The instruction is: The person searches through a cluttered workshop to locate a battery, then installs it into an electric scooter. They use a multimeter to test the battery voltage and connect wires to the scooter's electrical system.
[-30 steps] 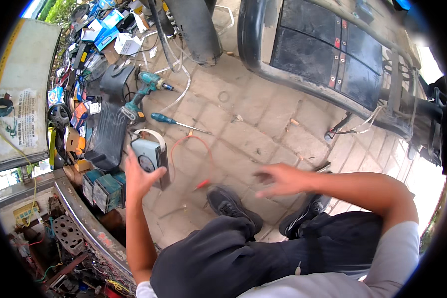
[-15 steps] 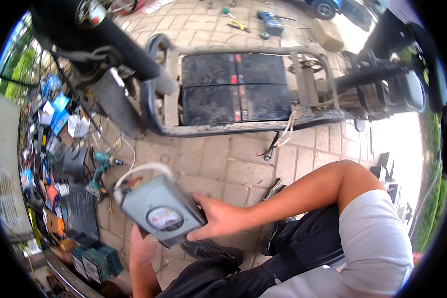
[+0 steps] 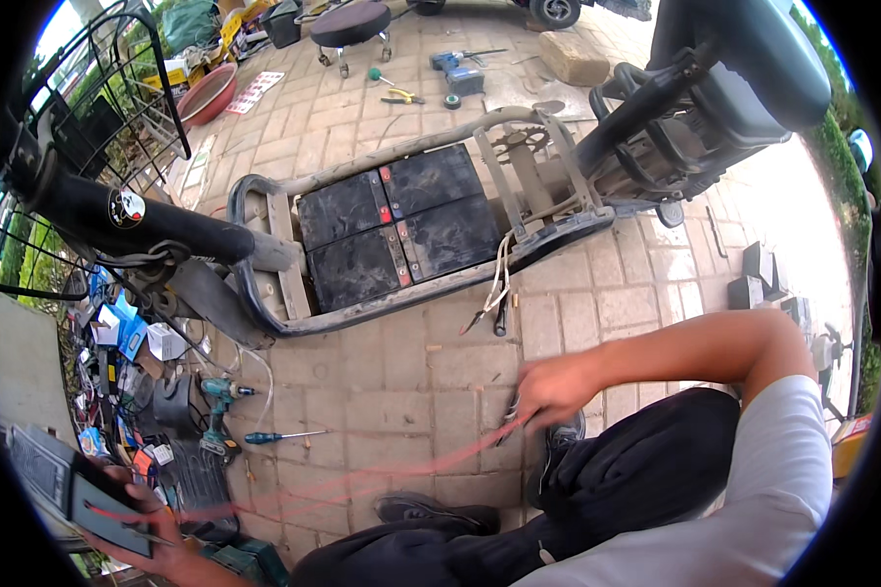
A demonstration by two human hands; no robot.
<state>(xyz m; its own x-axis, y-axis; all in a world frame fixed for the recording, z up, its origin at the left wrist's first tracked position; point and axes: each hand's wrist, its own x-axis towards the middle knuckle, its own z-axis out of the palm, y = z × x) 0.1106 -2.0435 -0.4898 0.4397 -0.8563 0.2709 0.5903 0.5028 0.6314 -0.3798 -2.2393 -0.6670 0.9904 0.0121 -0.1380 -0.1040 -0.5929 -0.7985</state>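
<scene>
My left hand [image 3: 152, 543] is wrapped round a grey, box-shaped meter [image 3: 69, 489] at the lower left. My right hand [image 3: 558, 391], fingers closed, grips test leads, with a motion-blurred red wire [image 3: 382, 474] stretching back to the meter. Four black batteries [image 3: 347, 274] with red and metal connector strips lie in the open deck of an electric scooter [image 3: 284, 328] in front of me. Loose wires [image 3: 499, 284] hang over the deck's near side, above my right hand. A teal cordless drill [image 3: 215, 416] and a blue-handled screwdriver [image 3: 264, 437] lie on the paving below the scooter.
A cluttered parts pile [image 3: 117, 333] lines the left. A wire basket [image 3: 39, 264] and black saddle [image 3: 773, 78] sit at the scooter's ends. Beyond are a wheeled stool [image 3: 347, 27], red basin [image 3: 206, 93], pliers [image 3: 401, 98] and stone block [image 3: 575, 59]. Dark blocks [image 3: 749, 289] lie at right.
The meter has moved left and down in my left hand. My right hand has let go of it and moved right with the leads. The view has shifted toward the scooter.
</scene>
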